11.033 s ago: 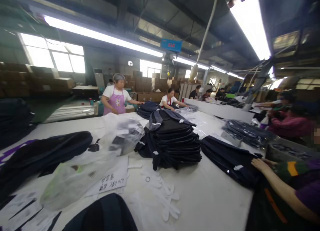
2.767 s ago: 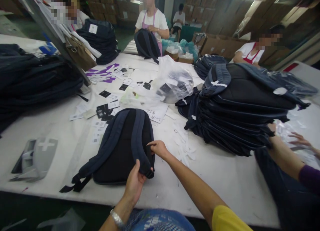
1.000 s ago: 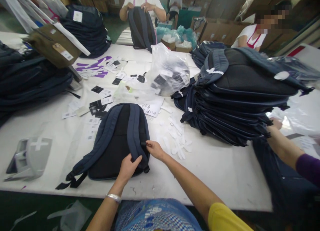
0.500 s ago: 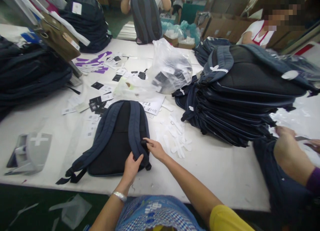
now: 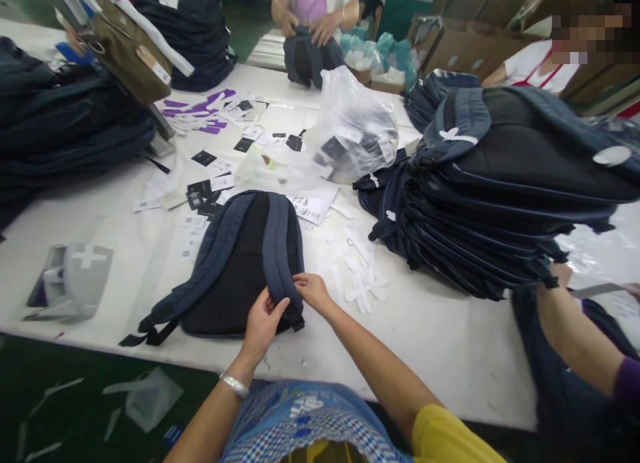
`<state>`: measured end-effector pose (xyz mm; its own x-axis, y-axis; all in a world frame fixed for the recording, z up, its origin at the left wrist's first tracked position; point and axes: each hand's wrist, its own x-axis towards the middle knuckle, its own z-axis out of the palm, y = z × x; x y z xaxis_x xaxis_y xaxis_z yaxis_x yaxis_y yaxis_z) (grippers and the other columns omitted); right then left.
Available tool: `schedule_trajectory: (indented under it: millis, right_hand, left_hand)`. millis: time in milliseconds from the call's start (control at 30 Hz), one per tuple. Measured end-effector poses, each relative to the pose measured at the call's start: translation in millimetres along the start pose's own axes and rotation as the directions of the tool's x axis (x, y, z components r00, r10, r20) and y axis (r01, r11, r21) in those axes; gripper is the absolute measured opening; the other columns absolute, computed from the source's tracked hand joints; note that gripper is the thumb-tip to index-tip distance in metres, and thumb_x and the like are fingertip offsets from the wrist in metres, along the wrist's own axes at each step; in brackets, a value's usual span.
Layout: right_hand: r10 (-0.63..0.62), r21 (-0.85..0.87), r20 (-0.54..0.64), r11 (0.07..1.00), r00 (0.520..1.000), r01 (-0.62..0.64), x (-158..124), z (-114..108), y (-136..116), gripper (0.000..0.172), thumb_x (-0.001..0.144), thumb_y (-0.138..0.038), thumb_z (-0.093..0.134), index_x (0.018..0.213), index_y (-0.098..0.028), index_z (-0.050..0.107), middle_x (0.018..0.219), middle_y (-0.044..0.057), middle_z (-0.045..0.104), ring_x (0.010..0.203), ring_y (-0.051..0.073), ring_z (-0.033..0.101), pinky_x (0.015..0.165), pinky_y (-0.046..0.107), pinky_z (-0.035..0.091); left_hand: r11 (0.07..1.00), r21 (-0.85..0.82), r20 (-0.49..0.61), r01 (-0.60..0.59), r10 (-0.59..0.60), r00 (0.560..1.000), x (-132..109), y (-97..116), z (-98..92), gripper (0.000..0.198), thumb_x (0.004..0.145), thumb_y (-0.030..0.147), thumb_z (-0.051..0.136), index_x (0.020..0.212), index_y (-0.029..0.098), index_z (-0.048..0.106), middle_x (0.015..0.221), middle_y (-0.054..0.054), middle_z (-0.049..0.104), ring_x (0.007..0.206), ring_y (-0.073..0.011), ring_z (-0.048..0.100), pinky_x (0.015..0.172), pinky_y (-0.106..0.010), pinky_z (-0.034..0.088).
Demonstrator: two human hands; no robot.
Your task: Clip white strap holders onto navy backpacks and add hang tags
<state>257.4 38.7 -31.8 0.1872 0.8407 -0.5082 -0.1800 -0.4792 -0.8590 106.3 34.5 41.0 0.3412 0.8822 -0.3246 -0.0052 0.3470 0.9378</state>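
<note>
A dark blue backpack is laid back-up (straps uppermost) on the white desk. Its right shoulder strap is pinched near the lower end by the left hand and the right hand, both closed on it.

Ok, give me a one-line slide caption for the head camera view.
Both hands, left hand and right hand, grip a navy backpack's shoulder strap on a white table.

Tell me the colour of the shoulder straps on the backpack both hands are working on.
Navy blue shoulder straps against the backpack's black back panel, seen in the head view.
</note>
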Motion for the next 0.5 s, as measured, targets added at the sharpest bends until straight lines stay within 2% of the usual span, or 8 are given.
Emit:
schedule_trajectory:
  millis: [67,133,267,400,500]
  right_hand:
    - [0.015,0.005,0.051,1.0,0.999,-0.015,3,0,-3,0.03,0.066,-0.026,0.071,0.093,-0.014,0.07,0.074,0.003,0.07,0.067,0.017,0.064,0.061,0.024,0.05]
    - [0.029,0.01,0.091,0.999,0.995,-0.03,3,0,-5,0.03,0.066,-0.026,0.071,0.093,-0.014,0.07,0.07,0.002,0.069,0.063,0.016,0.063,0.06,0.024,0.049]
    - [0.024,0.024,0.18,0.999,0.983,-0.029,-4,-8,-9,0.032,0.075,-0.039,0.067,0.094,-0.014,0.071,0.074,0.002,0.069,0.07,0.016,0.064,0.068,0.026,0.052]
    - [-0.027,0.058,0.303,0.998,0.953,0.01,-15,-18,-13,0.045,0.082,-0.053,0.061,0.106,-0.016,0.07,0.091,0.004,0.071,0.087,0.018,0.065,0.085,0.032,0.052]
    - [-0.072,0.133,0.331,0.991,0.941,0.029,-18,-18,-10,0.057,0.07,-0.048,0.077,0.117,-0.018,0.065,0.101,0.005,0.071,0.095,0.021,0.066,0.096,0.039,0.049]
  left_hand:
    - [0.998,-0.029,0.044,0.05,-0.049,0.998,4,-9,1.1,0.054,0.081,0.032,0.068,0.128,0.014,0.048,0.128,-0.015,0.06,0.115,-0.0229,0.06,0.104,-0.036,0.044]
    - [0.994,-0.011,0.038,0.112,-0.112,0.993,8,-24,0.2,0.058,0.079,0.032,0.069,0.129,0.013,0.045,0.125,-0.016,0.062,0.111,-0.0236,0.063,0.1,-0.037,0.047]
    - [0.973,0.209,0.004,0.1,-0.103,0.995,17,-47,-4.1,0.062,0.077,0.033,0.071,0.13,0.013,0.047,0.111,-0.016,0.068,0.099,-0.0256,0.067,0.09,-0.036,0.052]
    - [0.906,0.423,0.013,0.032,-0.042,0.999,21,-48,-5.5,0.059,0.078,0.032,0.068,0.131,0.014,0.049,0.108,-0.014,0.069,0.094,-0.026,0.067,0.083,-0.035,0.053]
    - [0.907,0.417,0.097,0.066,-0.116,0.989,19,-41,-8.0,0.063,0.079,0.03,0.065,0.136,0.015,0.044,0.108,-0.012,0.07,0.091,-0.0235,0.068,0.077,-0.032,0.054]
